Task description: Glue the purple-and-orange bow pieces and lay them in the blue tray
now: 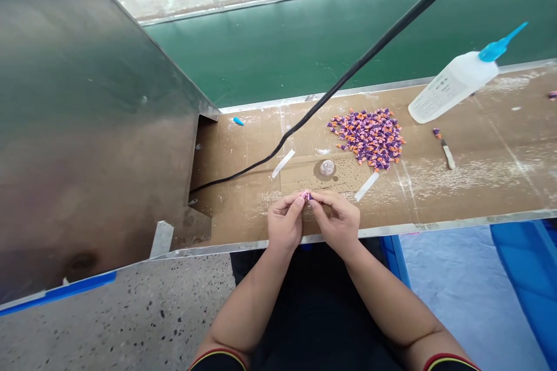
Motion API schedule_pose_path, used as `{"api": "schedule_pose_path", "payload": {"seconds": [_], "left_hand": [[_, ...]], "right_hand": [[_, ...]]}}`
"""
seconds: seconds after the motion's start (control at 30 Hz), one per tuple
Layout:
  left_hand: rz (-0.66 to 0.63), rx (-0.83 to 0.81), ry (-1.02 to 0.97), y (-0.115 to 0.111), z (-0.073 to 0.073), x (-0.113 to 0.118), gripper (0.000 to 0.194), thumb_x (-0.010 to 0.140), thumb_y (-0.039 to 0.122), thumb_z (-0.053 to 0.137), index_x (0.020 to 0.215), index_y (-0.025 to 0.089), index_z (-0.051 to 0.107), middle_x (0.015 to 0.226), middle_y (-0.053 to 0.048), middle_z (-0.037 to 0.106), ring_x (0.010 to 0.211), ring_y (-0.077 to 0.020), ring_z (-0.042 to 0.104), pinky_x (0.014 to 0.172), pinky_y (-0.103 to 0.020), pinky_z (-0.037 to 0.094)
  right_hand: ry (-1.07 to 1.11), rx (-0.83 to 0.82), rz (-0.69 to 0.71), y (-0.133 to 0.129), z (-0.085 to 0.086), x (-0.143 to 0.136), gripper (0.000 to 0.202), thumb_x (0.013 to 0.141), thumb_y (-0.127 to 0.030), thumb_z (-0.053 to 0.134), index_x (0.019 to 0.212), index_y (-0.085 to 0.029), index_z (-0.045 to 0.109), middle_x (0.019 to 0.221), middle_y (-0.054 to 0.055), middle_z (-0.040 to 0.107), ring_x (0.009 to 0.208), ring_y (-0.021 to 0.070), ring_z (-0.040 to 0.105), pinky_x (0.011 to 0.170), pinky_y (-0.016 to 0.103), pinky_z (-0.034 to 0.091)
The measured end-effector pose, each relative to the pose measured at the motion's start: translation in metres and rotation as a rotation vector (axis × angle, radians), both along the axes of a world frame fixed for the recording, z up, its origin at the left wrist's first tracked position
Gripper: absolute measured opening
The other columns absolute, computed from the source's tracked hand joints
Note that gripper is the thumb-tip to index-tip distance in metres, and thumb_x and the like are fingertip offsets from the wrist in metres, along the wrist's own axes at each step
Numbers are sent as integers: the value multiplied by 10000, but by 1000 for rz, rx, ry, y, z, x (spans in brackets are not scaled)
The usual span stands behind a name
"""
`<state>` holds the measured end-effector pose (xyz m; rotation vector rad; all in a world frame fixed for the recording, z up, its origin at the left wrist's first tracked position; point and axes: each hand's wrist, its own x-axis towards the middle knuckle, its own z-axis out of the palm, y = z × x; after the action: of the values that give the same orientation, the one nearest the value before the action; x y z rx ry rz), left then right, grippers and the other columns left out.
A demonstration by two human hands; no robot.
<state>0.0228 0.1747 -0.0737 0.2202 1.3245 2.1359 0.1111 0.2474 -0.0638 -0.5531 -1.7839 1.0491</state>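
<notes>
left hand (285,221) and right hand (338,221) both pinching one small purple-and-pink piece (307,197) between thumb and fingertips, my hands nearly meeting around it. piece is over the near side of the cardboard (243,203), just my side of the small clear cup (327,168). exact grip on the piece partly hidden by my fingers. pile of similar pieces (369,138), purple, pink, orange, sits beyond my right hand, right of the cup. white bottle (452,88) with blue nozzle leans farther right; small knife (448,155) lies nearer me. black cable (348,73) crosses over the cardboard. blue cap (238,121) far left.
</notes>
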Motion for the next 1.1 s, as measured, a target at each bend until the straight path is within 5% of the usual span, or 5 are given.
{"api": "schedule_pose_path", "payload": {"seconds": [0.33, 0.63, 0.93, 1.1], "left_hand": [[17, -76, 342, -6, -10, 4, 165, 905, 405, 862, 977, 257, 875, 1047, -97, 827, 1068, -203, 792, 1027, -309, 625], [43, -119, 622, -8, -1, 7, 117, 978, 274, 769, 1045, 265, 864, 1062, -88, 827, 1083, -224, 788, 1020, -398, 641], [2, -97, 480, -5, 2, 7, 120, 989, 325, 770, 1030, 265, 866, 1036, -75, 831, 1007, -176, 805, 937, -265, 651], [19, -172, 417, -7, -3, 7, 256, 944, 454, 811, 970, 205, 863, 1015, -109, 828, 984, -210, 809, 934, -293, 656]], "right_hand": [[0, 37, -66, -1, -1, -1, 151, 962, -155, 736, 1007, -265, 829, 927, 36, 852, 818, 191, 822, 776, 319, 699], [8, 42, -79, -1, -4, 3, 151, 953, -159, 745, 1011, -273, 825, 922, 41, 848, 804, 202, 823, 751, 338, 716], [29, 108, -46, 3, 0, 4, 158, 967, -139, 732, 1024, -272, 798, 934, 34, 841, 824, 181, 818, 746, 309, 705], [6, 79, -19, 4, -1, 4, 145, 972, -156, 724, 1015, -269, 804, 947, 35, 846, 834, 181, 820, 764, 311, 705]]}}
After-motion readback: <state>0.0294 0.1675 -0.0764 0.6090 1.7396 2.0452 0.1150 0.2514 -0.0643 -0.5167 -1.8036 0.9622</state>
